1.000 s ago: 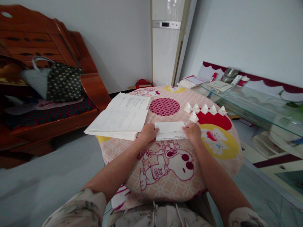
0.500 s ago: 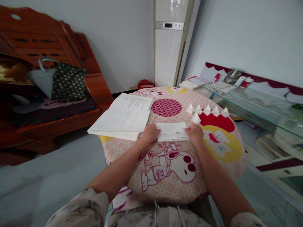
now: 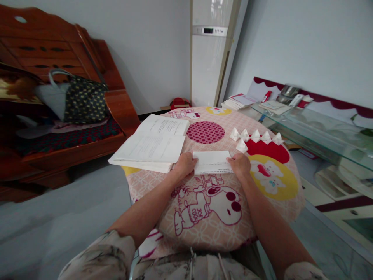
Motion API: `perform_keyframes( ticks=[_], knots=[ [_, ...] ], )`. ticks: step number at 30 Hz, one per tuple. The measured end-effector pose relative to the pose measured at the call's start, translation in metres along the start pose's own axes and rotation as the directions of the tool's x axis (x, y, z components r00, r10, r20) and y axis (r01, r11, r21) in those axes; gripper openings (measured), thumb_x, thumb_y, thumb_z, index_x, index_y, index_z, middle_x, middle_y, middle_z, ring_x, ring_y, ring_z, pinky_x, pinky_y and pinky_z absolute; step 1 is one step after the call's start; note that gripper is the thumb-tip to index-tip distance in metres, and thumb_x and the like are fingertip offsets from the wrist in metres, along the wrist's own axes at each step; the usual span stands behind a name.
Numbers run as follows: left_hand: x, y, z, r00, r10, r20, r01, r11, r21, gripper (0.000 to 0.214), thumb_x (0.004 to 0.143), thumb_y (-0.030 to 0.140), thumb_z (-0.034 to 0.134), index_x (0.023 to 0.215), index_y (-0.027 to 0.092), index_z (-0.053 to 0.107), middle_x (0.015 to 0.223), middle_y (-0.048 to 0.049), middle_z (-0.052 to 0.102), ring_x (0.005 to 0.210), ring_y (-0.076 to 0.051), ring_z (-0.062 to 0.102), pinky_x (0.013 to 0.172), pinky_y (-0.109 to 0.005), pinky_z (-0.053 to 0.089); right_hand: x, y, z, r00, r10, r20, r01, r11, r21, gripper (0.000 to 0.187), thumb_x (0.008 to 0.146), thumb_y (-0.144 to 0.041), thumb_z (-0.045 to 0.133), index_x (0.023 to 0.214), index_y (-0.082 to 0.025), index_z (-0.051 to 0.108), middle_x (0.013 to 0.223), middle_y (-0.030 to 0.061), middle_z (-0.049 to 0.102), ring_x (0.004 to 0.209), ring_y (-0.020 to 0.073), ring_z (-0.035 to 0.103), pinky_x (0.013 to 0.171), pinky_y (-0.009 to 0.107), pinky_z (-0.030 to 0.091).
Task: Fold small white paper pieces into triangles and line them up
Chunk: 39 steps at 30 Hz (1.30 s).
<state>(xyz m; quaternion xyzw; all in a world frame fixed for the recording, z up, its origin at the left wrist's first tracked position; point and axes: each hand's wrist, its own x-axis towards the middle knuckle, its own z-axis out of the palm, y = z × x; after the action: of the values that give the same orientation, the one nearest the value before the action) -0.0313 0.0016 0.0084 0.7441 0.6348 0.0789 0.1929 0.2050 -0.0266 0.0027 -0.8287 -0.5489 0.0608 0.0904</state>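
Between my two hands is a folded sheet of printed paper [image 3: 212, 162], a flat white rectangle with lines of print along its near side. My left hand [image 3: 185, 165] grips its left end, fingers closed with the thumb on top. At the opposite end my right hand [image 3: 240, 165] pinches the paper the same way. Just left of my left hand lies a stack of printed sheets [image 3: 151, 146]. Several small folded white paper pieces [image 3: 255, 136] stand in a row beyond my right hand, with a single folded piece [image 3: 241, 146] in front of them.
A patterned cloth [image 3: 204, 233] covers the round table under my arms. To the right stands a glass-topped cabinet [image 3: 317, 128] with a metal pot [image 3: 288, 93] and small items on it. A wooden bench [image 3: 116, 109] holding a dark patterned bag [image 3: 84, 99] is at the left.
Almost nothing differs. Both hands keep their hold on the folded paper, and the whole view has shifted very slightly.
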Motion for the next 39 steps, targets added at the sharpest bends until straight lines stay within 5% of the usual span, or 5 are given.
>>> perform_keyframes(
  ticks=[7, 17, 23, 29, 39],
  knots=[
    [-0.001, 0.003, 0.008, 0.996, 0.062, -0.056, -0.046, 0.967, 0.251, 0.033, 0.101, 0.030, 0.047, 0.115, 0.009, 0.069, 0.113, -0.0188, 0.073, 0.112, -0.027, 0.068, 0.095, -0.032, 0.051, 0.001, 0.000, 0.002, 1.000, -0.005, -0.007, 0.005, 1.000, 0.007, 0.034, 0.094, -0.041, 0.059, 0.098, -0.014, 0.080, 0.102, 0.0151, 0.078, 0.098, 0.0266, 0.072, 0.077, 0.030, 0.049],
    [-0.013, 0.005, 0.000, 0.942, 0.320, -0.104, -0.254, 0.880, 0.402, 0.029, 0.098, 0.013, 0.044, 0.123, 0.014, 0.059, 0.117, -0.0151, 0.069, 0.098, -0.027, 0.070, 0.081, -0.035, 0.053, -0.003, -0.004, 0.000, 1.000, 0.001, -0.012, 0.000, 0.999, 0.051, 0.033, 0.095, -0.039, 0.059, 0.101, -0.013, 0.079, 0.106, 0.0162, 0.077, 0.103, 0.0276, 0.072, 0.080, 0.031, 0.049],
    [0.007, -0.003, 0.000, 0.753, 0.658, 0.023, -0.577, 0.644, 0.502, 0.039, 0.095, 0.010, 0.049, 0.132, 0.015, 0.061, 0.147, -0.0171, 0.056, 0.134, -0.031, 0.054, 0.123, -0.058, 0.023, -0.003, -0.004, 0.002, 1.000, -0.003, -0.022, 0.005, 0.998, 0.063, 0.033, 0.094, -0.037, 0.060, 0.105, -0.011, 0.078, 0.108, 0.0175, 0.077, 0.106, 0.0289, 0.071, 0.083, 0.031, 0.050],
    [0.035, -0.012, 0.009, 0.560, 0.805, 0.197, -0.809, 0.480, 0.340, 0.056, 0.097, 0.011, 0.045, 0.151, 0.026, 0.049, 0.160, -0.0082, 0.045, 0.152, -0.029, 0.035, 0.123, -0.048, 0.030, -0.001, -0.005, 0.003, 1.000, 0.009, -0.028, -0.008, 0.998, 0.060, 0.034, 0.093, -0.038, 0.061, 0.107, -0.011, 0.077, 0.111, 0.0182, 0.076, 0.108, 0.0295, 0.071, 0.084, 0.032, 0.051],
    [0.047, -0.013, 0.007, 0.535, 0.812, 0.233, -0.844, 0.527, 0.099, 0.053, 0.095, 0.006, 0.049, 0.145, 0.024, 0.058, 0.152, -0.0094, 0.055, 0.139, -0.023, 0.055, 0.114, -0.035, 0.043, -0.001, -0.005, 0.002, 1.000, 0.017, -0.021, -0.016, 0.997, 0.070, 0.032, 0.094, -0.037, 0.061, 0.106, -0.012, 0.078, 0.110, 0.0177, 0.077, 0.107, 0.0283, 0.071, 0.085, 0.031, 0.051]
  ],
)
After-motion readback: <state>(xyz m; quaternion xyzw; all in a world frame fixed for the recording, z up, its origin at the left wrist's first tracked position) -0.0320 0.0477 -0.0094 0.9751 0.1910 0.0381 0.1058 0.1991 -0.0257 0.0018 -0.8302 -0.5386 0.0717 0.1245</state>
